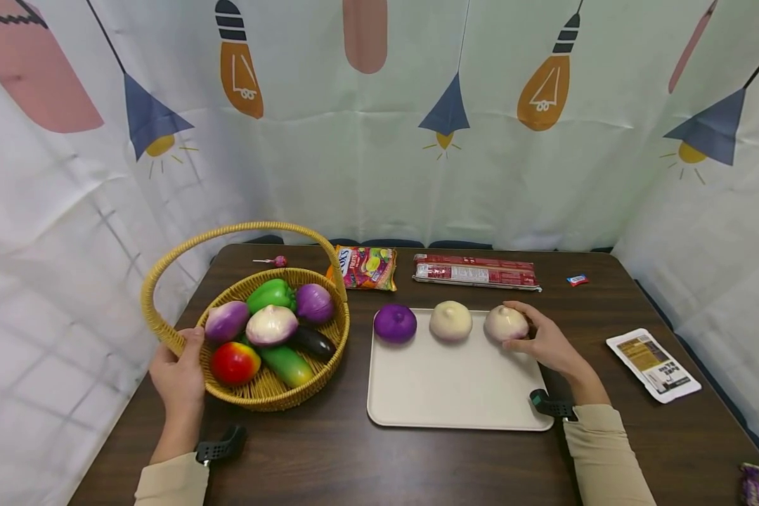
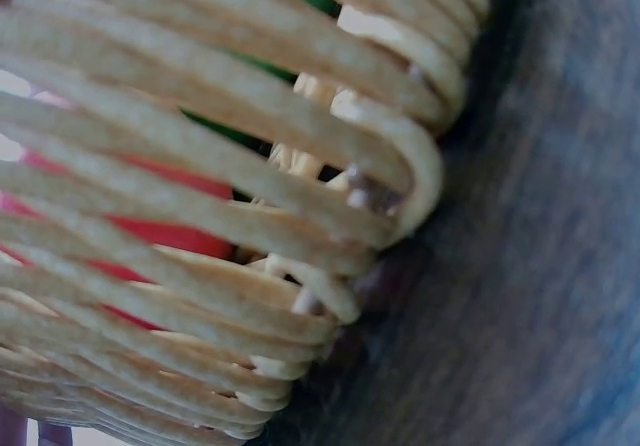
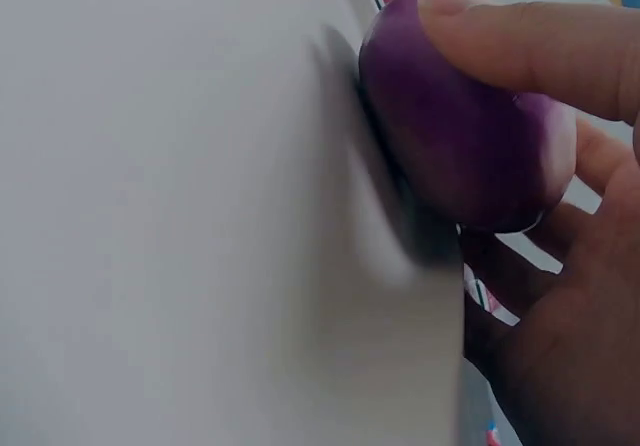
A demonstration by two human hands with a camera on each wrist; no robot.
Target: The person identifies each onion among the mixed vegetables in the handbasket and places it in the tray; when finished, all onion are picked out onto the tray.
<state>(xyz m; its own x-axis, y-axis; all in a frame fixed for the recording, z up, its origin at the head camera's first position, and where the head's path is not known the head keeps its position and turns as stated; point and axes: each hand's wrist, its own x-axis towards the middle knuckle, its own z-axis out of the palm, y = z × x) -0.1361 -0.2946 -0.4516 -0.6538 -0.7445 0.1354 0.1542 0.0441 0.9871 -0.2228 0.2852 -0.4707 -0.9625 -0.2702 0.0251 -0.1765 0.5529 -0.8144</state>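
Observation:
My right hand (image 1: 547,342) holds a white-and-purple onion (image 1: 504,324) at the far right corner of a beige tray (image 1: 455,393). In the right wrist view the thumb lies over this onion (image 3: 470,116), whose purple underside hangs close to the tray. A purple onion (image 1: 395,324) and a pale onion (image 1: 451,321) sit along the tray's far edge. On the left, my left hand (image 1: 182,372) grips the yellow wicker basket (image 1: 272,402) by its rim near the handle's foot. Only the basket's weave (image 2: 200,196) fills the left wrist view; that hand's grip is hidden there.
Inside the basket lie a green pepper (image 1: 272,295), a mango (image 1: 235,363), a dark eggplant (image 1: 313,342) and other vegetables. Behind stand a candy bag (image 1: 368,268), a red packet (image 1: 474,272) and a lollipop (image 1: 280,261). A white pouch (image 1: 653,365) lies right.

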